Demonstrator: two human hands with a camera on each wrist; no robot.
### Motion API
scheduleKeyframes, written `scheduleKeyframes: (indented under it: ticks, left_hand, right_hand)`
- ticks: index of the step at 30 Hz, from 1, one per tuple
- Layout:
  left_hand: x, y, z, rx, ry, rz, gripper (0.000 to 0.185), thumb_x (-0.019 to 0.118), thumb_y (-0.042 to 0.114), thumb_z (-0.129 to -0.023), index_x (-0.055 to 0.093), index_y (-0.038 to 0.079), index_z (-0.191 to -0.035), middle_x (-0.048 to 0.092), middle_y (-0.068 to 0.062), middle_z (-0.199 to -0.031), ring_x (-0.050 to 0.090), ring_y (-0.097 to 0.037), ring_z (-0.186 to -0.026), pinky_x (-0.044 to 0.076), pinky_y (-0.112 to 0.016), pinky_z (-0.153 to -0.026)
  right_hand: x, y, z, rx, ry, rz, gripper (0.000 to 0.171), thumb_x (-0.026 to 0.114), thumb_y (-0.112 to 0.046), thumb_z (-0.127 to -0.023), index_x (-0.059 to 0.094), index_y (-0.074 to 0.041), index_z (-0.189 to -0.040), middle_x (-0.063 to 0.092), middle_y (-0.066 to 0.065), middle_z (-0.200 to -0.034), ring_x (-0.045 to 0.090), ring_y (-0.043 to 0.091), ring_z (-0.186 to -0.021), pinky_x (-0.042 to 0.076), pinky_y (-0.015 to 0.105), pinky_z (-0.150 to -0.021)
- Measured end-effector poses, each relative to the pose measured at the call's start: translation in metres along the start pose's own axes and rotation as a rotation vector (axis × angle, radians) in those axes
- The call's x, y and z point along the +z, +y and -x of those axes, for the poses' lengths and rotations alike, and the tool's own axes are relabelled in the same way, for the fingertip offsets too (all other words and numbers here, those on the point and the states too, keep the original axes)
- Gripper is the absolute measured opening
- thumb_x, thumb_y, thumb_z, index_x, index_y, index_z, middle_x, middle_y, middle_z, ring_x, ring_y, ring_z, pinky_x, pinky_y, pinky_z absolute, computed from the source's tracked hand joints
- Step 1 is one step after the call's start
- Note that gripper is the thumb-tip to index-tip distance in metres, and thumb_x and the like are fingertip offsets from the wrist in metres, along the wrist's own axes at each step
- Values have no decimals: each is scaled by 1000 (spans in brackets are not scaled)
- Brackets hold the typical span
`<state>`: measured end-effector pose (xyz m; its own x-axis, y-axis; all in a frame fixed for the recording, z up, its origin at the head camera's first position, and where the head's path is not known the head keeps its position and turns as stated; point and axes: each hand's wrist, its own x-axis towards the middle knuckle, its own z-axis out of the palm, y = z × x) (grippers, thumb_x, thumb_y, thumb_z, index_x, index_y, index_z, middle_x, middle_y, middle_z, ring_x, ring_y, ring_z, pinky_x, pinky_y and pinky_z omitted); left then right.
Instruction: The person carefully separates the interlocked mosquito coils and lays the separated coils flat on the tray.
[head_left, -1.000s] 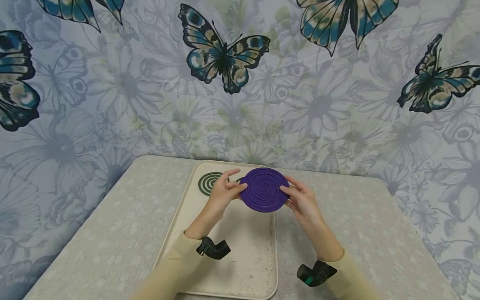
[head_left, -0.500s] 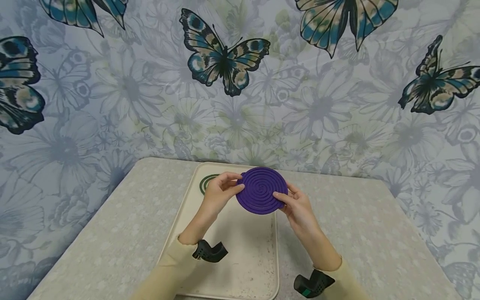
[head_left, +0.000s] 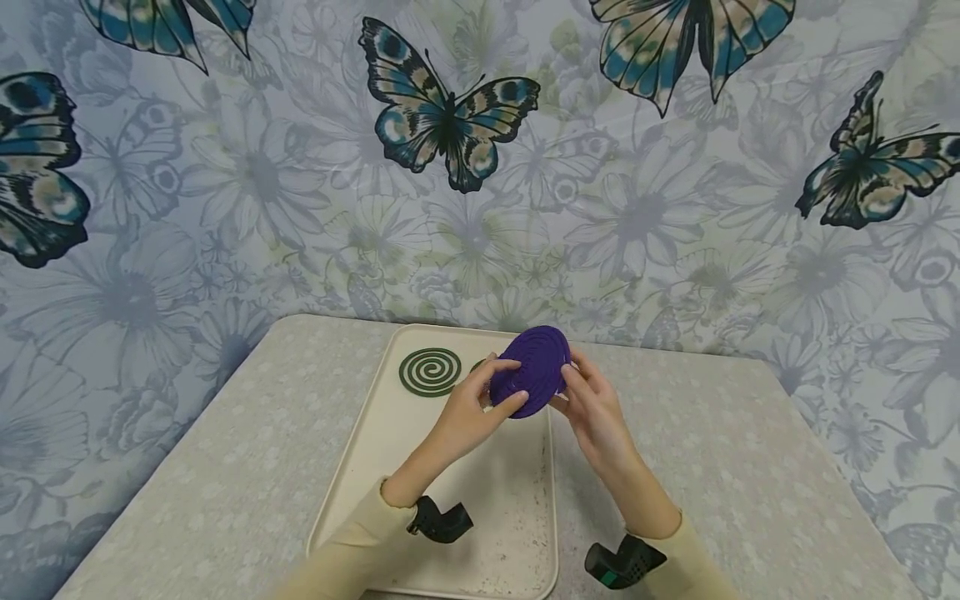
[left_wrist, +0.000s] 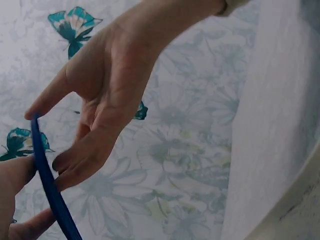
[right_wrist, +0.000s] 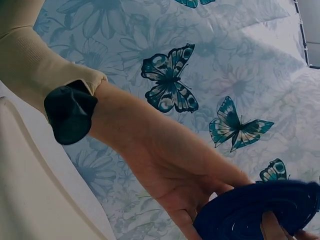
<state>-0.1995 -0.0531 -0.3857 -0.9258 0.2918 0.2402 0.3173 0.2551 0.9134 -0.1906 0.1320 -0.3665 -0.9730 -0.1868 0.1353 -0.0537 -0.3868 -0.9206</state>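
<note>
Both hands hold a purple round disc (head_left: 530,372) with spiral grooves on its face, raised over the far end of the cream tray (head_left: 480,533). My left hand (head_left: 468,412) grips the disc's left side, with thumb and a finger on its near face. At the right edge, my right hand (head_left: 596,408) pinches the rim between thumb and fingers. The disc is tilted, turned partly to one side. In the left wrist view the disc (left_wrist: 50,187) appears edge-on, with the right hand (left_wrist: 107,100) at it. The right wrist view shows the left hand (right_wrist: 175,172) behind the disc (right_wrist: 240,210).
A flat green spiral coil (head_left: 430,372) lies on the tray's far left. A second green piece (head_left: 476,364) is mostly hidden behind the left hand. The tray stands on a pale patterned table (head_left: 697,433), before a cloth backdrop with butterflies (head_left: 450,108).
The disc has gone from nearly face-on to tilted. The left hand first moved left, then came right and lower, onto the disc's face; the green coil shows fully again.
</note>
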Motion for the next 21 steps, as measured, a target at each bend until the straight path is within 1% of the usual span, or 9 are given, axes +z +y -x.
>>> scheduleKeyframes:
  ticks: [3,4,5,9,11,13,15,18,21]
  left_hand:
    - [2,1,0,-71,0,190,40,61,24,-94,52,17,-132,43,-12,-145,58,-31,-119,55,-35,-89]
    - [3,2,1,-87,5,233,39,60,24,-95,51,17,-132,46,-10,-142,60,-30,-117,55,-34,-88]
    - [3,3,1,-99,9,272,38,58,23,-95,51,16,-132,47,-10,-140,58,-29,-120,54,-33,-91]
    - [5,4,1,-105,36,350,35,57,21,-97,52,13,-131,52,-11,-134,61,-27,-113,54,-30,-89]
    - [5,4,1,-98,34,353,35,55,20,-97,52,12,-131,50,-11,-135,61,-28,-114,53,-31,-90]
    - [6,4,2,-88,29,328,35,55,21,-97,52,12,-131,45,-11,-142,56,-30,-121,51,-37,-97]
    - [6,4,3,-69,26,285,36,55,22,-97,54,10,-131,38,-11,-149,46,-30,-133,43,-44,-107]
    - [7,5,5,-44,50,211,40,57,26,-96,56,5,-130,33,-11,-152,36,-29,-139,33,-49,-114]
    - [8,7,6,-29,82,186,42,59,26,-94,57,1,-128,39,-12,-147,42,-30,-133,38,-47,-110]
  right_hand:
    - [-1,1,0,-54,-105,80,46,46,-16,-101,31,-3,-143,56,-6,-122,58,6,-109,52,24,-92]
    - [-1,2,0,-71,-131,103,49,47,-14,-100,29,-2,-144,55,-5,-125,57,7,-113,52,25,-94]
    - [-1,4,0,-91,-150,128,52,48,-12,-99,27,-1,-145,54,-4,-126,56,7,-115,51,26,-96]
    - [1,10,0,-177,-181,198,59,53,-2,-95,25,2,-147,54,-3,-127,54,7,-120,50,27,-99]
    - [2,13,0,-204,-171,228,60,54,0,-93,25,3,-147,54,-5,-128,53,6,-120,49,24,-99]
    - [2,15,1,-216,-158,248,61,55,0,-92,26,3,-147,54,-8,-129,51,5,-120,48,21,-99]
    - [3,16,1,-214,-145,260,62,56,0,-92,26,3,-147,54,-10,-129,50,4,-121,47,17,-98]
    - [4,17,1,-197,-119,275,61,56,0,-92,28,2,-146,55,-11,-128,50,3,-121,46,16,-99]
    - [4,18,1,-176,-94,279,57,55,-2,-93,32,1,-145,56,-10,-127,51,4,-122,45,17,-100]
